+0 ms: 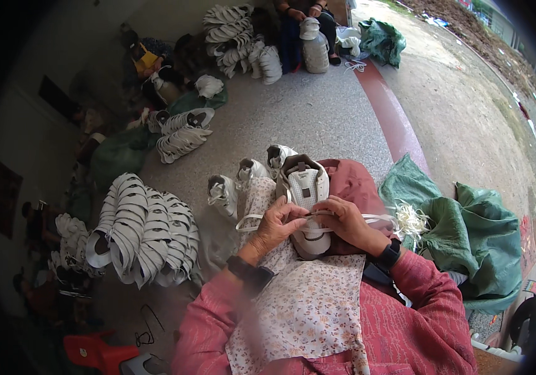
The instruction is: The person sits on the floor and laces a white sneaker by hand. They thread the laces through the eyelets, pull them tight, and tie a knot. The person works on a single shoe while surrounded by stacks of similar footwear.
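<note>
A white shoe upper (305,187) with a dark collar rests on my lap, toe toward me. My left hand (278,220) is closed in a pinch at its lower eyelets, on a white shoelace (250,217) whose loose end trails out to the left. From the other side my right hand (345,220) pinches the lace too, its fingertips almost meeting the left ones; a lace end (377,217) runs out past that wrist. The exact spot between the fingertips is partly covered. Several laced shoes (223,192) stand just beyond my left hand.
Stacked white shoe uppers (146,231) fill the floor at left, with more stacks (183,134) behind. A bundle of white laces (410,220) lies on a green sack (474,237) at right. A red stool (102,351) is lower left. Another person (308,15) sits far ahead, handling shoe uppers.
</note>
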`<state>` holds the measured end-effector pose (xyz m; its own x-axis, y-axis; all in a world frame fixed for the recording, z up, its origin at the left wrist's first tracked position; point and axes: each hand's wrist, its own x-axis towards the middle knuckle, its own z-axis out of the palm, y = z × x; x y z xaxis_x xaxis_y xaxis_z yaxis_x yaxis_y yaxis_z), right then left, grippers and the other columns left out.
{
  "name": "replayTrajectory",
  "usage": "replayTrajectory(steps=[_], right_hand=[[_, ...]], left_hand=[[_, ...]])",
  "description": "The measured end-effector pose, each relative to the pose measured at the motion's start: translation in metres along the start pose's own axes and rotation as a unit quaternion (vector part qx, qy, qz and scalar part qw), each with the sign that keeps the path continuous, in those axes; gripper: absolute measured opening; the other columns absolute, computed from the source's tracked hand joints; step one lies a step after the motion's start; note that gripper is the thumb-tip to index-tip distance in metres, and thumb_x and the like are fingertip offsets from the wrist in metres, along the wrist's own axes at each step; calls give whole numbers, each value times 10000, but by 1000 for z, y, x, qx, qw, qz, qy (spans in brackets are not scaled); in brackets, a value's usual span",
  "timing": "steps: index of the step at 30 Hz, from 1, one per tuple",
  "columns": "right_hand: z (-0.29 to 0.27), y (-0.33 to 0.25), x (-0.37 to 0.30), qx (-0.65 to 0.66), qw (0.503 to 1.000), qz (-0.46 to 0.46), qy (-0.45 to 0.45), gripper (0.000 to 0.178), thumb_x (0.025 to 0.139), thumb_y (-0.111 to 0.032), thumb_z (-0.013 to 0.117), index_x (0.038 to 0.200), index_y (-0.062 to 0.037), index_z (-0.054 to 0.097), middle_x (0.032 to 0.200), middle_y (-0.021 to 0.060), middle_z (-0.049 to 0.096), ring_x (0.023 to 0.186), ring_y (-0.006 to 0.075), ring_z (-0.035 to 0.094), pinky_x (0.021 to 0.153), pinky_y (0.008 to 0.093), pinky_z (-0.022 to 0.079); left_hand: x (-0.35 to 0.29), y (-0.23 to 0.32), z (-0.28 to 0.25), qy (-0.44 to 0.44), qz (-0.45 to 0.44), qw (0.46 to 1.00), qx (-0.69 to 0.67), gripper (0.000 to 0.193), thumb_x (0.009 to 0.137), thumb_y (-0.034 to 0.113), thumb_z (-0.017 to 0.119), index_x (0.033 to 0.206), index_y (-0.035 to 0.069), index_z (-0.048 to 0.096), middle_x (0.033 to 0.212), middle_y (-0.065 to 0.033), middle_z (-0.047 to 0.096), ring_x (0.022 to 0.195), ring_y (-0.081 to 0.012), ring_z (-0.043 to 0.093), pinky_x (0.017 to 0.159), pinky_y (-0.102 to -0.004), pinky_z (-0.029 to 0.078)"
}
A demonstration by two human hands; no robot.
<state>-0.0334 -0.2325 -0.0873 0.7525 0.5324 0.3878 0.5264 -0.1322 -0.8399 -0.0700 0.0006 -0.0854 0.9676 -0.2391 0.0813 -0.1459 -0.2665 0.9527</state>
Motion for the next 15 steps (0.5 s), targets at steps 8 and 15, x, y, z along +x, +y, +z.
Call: replayTrajectory(steps=[8, 15], right_hand=[[11, -4, 0, -186, 983, -7, 2, 120, 871, -69, 638, 982, -70, 592, 935, 112, 595, 835, 328, 659, 689, 411, 530], [2, -7, 10, -270, 962, -33, -27, 143, 874, -86, 617, 1012, -78, 580, 952, 95, 575, 882, 298, 656, 689, 410, 531]], left_hand=[[0, 3, -3, 4, 13, 998, 60, 270, 836, 84, 793, 1087, 86, 692, 923, 44, 479, 836, -56, 506, 768, -209, 442], [0, 8, -2, 11, 7, 999, 49, 259, 829, 83, 797, 1066, 91, 692, 893, 51, 464, 810, -58, 484, 729, -208, 419]])
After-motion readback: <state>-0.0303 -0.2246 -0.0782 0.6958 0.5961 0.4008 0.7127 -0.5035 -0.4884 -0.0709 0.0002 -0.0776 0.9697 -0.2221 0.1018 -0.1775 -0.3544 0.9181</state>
